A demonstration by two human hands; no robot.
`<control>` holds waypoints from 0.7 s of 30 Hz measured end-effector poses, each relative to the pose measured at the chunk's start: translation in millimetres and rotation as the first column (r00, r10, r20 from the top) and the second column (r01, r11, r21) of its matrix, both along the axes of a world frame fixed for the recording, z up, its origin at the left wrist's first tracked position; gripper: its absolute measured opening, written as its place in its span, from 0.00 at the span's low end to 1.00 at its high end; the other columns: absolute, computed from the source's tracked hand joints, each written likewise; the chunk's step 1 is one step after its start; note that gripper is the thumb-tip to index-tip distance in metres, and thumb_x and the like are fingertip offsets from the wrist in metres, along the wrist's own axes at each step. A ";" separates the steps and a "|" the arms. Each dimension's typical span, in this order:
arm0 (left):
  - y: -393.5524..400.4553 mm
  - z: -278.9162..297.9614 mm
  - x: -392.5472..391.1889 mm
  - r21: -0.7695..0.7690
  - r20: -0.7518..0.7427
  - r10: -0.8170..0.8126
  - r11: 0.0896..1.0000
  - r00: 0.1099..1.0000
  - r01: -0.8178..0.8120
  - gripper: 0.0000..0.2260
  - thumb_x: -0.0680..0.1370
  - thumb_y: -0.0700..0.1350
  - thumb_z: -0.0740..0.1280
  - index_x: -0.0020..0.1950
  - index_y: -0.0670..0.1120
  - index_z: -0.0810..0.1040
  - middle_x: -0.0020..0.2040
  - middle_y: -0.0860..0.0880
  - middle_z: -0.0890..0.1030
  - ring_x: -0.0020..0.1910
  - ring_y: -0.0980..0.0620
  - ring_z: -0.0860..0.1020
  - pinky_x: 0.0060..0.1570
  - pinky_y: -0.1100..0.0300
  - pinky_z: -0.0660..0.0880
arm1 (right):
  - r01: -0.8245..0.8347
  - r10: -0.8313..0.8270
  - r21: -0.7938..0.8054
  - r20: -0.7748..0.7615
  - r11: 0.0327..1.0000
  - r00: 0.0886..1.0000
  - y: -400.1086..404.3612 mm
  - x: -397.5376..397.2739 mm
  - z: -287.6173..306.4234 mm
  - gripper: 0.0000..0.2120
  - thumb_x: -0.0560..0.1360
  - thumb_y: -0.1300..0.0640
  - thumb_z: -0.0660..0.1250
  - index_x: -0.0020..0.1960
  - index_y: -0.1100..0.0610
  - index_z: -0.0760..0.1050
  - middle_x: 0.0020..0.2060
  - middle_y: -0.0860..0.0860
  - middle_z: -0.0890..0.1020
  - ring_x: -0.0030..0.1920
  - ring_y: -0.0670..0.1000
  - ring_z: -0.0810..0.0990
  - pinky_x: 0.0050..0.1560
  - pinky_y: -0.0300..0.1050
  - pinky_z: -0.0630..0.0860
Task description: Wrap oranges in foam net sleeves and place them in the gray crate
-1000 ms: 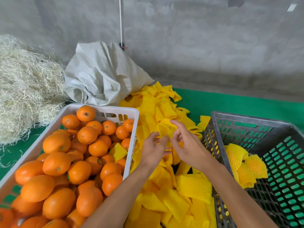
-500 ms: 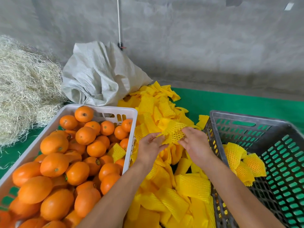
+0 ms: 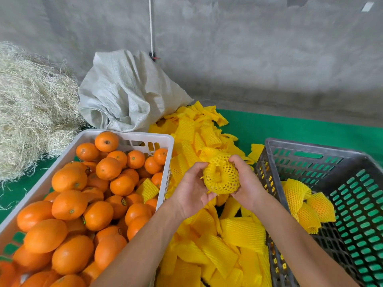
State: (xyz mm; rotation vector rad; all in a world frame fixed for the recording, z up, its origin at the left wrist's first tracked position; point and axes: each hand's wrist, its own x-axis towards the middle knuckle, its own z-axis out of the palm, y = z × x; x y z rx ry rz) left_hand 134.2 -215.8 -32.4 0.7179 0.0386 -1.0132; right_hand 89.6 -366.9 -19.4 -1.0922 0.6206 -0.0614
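Both my hands hold one yellow foam net sleeve (image 3: pixel 221 177) stretched open into a round mouth above the sleeve pile. My left hand (image 3: pixel 190 191) grips its left edge and my right hand (image 3: pixel 247 183) grips its right edge. No orange shows inside the sleeve. The white crate (image 3: pixel 132 136) at left is full of bare oranges (image 3: pixel 69 204). In the gray crate (image 3: pixel 310 148) at right lie a few oranges wrapped in yellow sleeves (image 3: pixel 304 206).
A heap of loose yellow sleeves (image 3: pixel 207 245) fills the gap between the two crates on the green mat (image 3: pixel 290 127). One loose sleeve (image 3: pixel 147 189) lies on the oranges. A pale woven sack (image 3: pixel 128 90) and a straw pile (image 3: pixel 27 108) sit behind, against a concrete wall.
My hands picked one sleeve from the pile, lifted it and pulled it open from a flat piece into a round opening.
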 end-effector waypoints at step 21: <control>139.0 8.9 12.6 0.576 0.815 -0.469 0.581 0.342 -0.576 0.16 0.82 0.40 0.66 0.69 0.50 0.75 0.67 0.52 0.76 0.60 0.55 0.76 0.50 0.68 0.72 | -0.077 0.080 -0.077 0.032 0.994 0.996 0.9 2.4 -8.2 0.26 0.76 0.41 0.71 0.69 0.52 0.76 0.59 0.51 0.85 0.61 0.53 0.83 0.64 0.56 0.78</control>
